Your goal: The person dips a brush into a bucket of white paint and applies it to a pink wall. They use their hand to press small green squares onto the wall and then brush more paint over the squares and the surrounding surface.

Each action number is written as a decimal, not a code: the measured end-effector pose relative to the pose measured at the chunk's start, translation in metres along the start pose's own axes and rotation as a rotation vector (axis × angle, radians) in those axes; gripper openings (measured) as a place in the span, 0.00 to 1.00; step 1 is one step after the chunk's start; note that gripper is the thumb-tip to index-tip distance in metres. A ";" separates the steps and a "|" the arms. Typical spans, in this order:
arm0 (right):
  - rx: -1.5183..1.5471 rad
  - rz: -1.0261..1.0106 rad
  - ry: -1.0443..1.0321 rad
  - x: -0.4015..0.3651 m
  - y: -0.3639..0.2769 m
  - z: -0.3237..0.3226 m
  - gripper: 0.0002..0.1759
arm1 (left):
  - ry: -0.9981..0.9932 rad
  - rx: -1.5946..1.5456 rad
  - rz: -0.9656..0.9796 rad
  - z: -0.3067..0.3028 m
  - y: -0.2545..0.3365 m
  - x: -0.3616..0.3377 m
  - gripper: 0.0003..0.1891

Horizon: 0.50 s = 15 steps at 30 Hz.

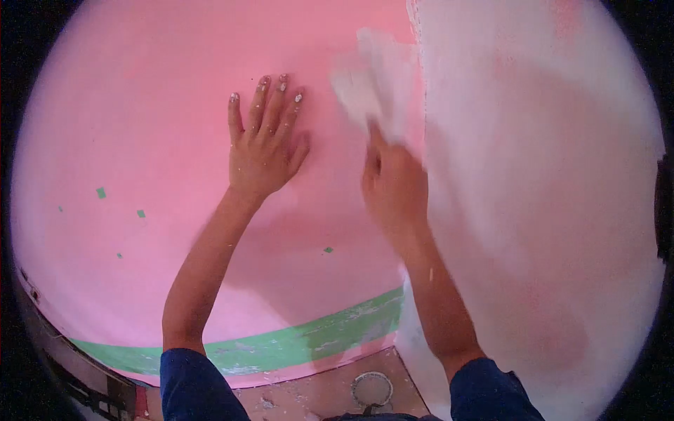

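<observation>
Blue sleeves [193, 386] framed the bottom of the shot, closest to the lens, with a bare forearm rising from each toward a pink wall [126, 126]. At far left, small green flecks [101, 192] dotted the pink paint. A worn green band [295, 344] ran along the wall's foot above a strip of brown floor [309, 396], where a round ring [372, 388] lay.

Left of centre, the left hand [265, 144] lay flat against the pink wall, fingers straight and slightly spread, holding nothing, with white specks on its fingertips [234, 98]. Just to its right, the right hand [394, 186] was closed around the lower end of a flat blade [365, 88]. Blurred and smeared white, the blade stood against the wall above the hand, at the edge between pink and white. How its handle sat in the fist could not be told.

From there to the right edge, a white coat [554, 175] covered the wall, with pink showing faintly through in patches.
</observation>
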State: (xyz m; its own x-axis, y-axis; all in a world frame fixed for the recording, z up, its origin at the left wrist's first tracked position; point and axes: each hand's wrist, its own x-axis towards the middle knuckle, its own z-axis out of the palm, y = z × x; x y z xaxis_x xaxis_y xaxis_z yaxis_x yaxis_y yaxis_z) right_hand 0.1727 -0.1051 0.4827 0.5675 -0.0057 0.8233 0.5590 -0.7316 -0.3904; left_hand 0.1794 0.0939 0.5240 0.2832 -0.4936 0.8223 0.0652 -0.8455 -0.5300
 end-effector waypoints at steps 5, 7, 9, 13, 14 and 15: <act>-0.018 0.278 -0.492 -0.172 0.075 0.028 0.18 | -0.020 0.017 -0.018 -0.001 0.002 -0.001 0.32; 0.074 0.382 -0.586 -0.182 0.093 0.007 0.16 | -0.033 0.012 -0.011 0.000 0.003 -0.002 0.31; 0.174 0.452 -0.595 -0.163 0.094 -0.009 0.14 | -0.016 0.023 -0.016 -0.001 0.001 0.002 0.31; 0.273 0.076 -0.030 -0.044 0.036 -0.055 0.17 | -0.019 0.025 -0.005 -0.002 0.004 0.001 0.31; 0.269 0.001 0.061 -0.008 0.021 -0.057 0.17 | -0.015 0.022 -0.006 -0.002 0.003 0.001 0.31; 0.267 -0.076 0.153 0.015 0.009 -0.054 0.18 | -0.013 0.029 -0.002 -0.001 0.003 0.001 0.31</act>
State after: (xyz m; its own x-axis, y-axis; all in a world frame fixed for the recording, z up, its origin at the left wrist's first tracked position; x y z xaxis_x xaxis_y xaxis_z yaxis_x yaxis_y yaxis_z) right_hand 0.1532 -0.1487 0.5139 0.4314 -0.0751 0.8990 0.7468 -0.5294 -0.4026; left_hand 0.1790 0.0907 0.5234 0.2956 -0.4891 0.8206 0.0935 -0.8401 -0.5344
